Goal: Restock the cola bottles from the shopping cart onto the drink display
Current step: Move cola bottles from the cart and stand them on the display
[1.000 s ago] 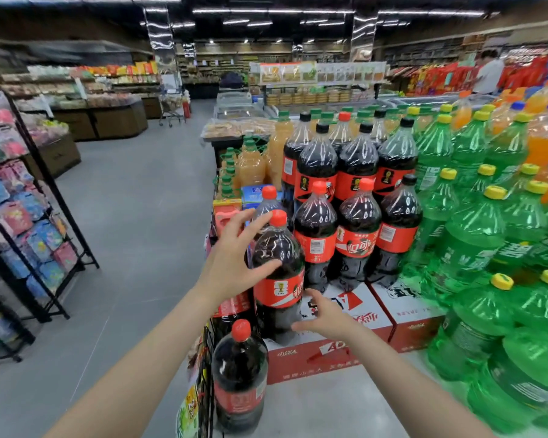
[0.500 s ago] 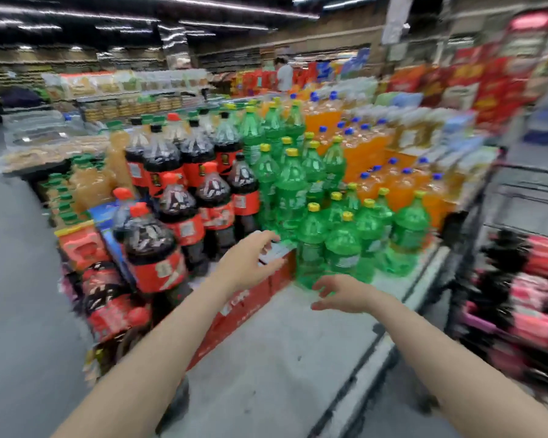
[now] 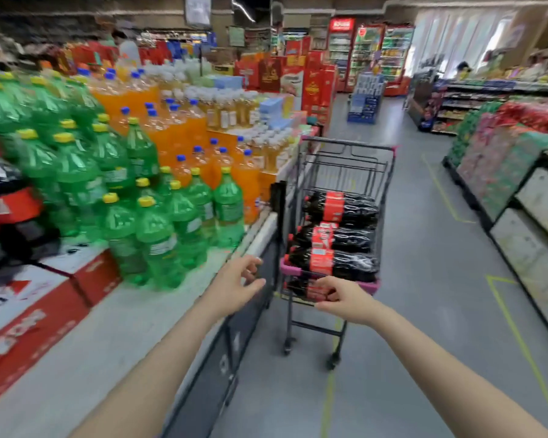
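Note:
A black wire shopping cart with a pink handle stands in the aisle beside the drink display. Several cola bottles with red labels lie flat in it. My right hand reaches over the near end of the cart, fingers curled but holding nothing. My left hand hovers open over the display's edge, just left of the cart. Cola bottles on the display show at the far left, blurred.
Green soda bottles and orange soda bottles fill the display, on red and white cartons. Shelving lines the right side of the grey aisle. Red boxes and coolers stand at the far end.
My view has swung right from the cola stack to the cart. My left hand let go of the standing cola bottle. Both hands moved toward the cart.

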`<action>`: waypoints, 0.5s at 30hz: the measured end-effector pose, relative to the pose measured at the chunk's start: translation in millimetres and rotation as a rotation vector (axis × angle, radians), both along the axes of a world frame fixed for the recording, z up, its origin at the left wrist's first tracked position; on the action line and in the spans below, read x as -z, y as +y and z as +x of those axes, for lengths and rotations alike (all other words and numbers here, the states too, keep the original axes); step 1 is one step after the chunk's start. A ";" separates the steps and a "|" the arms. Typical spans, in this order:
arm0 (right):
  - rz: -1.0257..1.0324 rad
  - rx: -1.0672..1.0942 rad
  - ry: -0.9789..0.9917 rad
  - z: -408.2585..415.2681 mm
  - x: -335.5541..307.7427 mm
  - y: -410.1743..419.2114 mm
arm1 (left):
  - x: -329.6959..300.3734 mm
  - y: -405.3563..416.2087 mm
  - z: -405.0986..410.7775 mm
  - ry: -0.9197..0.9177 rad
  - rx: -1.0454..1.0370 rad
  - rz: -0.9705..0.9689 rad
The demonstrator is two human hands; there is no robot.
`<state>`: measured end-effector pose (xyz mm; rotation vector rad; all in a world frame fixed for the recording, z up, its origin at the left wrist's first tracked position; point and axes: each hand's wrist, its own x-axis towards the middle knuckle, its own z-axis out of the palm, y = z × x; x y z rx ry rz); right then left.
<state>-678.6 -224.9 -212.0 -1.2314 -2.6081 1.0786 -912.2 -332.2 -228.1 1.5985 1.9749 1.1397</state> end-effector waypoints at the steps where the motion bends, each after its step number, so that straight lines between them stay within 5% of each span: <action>1: -0.011 0.022 -0.006 21.7 3.1 11.9 | 4.1 16.1 20.6 -0.010 0.019 -0.011; 8: -0.053 0.162 0.057 133.4 23.4 91.1 | 34.6 98.0 115.3 -0.150 0.039 -0.051; 15: -0.091 0.301 0.052 156.0 45.8 169.1 | 55.5 181.7 113.7 -0.157 0.059 -0.123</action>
